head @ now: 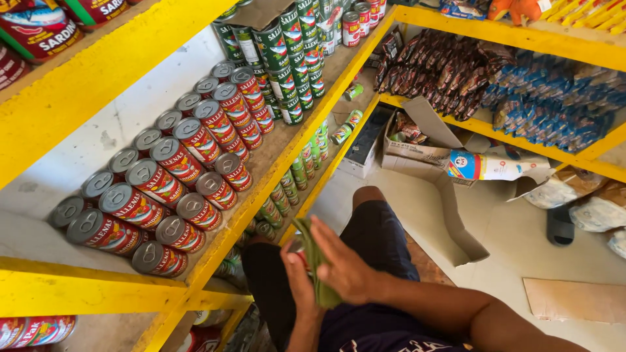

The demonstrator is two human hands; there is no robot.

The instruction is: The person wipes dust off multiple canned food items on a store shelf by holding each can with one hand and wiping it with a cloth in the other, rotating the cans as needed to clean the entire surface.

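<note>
My left hand [297, 270] holds a small tin can, mostly hidden, just above my lap. My right hand [345, 264] presses a folded green cloth [316, 261] against that can. Both hands are close together in front of a yellow wooden shelf [261, 189]. Red-labelled cans [173, 189] with silver pull-tab tops are stacked in rows on the shelf to the left of my hands. Green-labelled cans [290, 58] stand further along the same shelf.
An open cardboard box [424, 153] sits on the pale floor ahead, with a flat cardboard piece [574, 300] at right. Dark and blue snack packets [521, 91] fill the far shelves. A black sandal [559, 225] lies on the floor. More cans sit on lower shelves.
</note>
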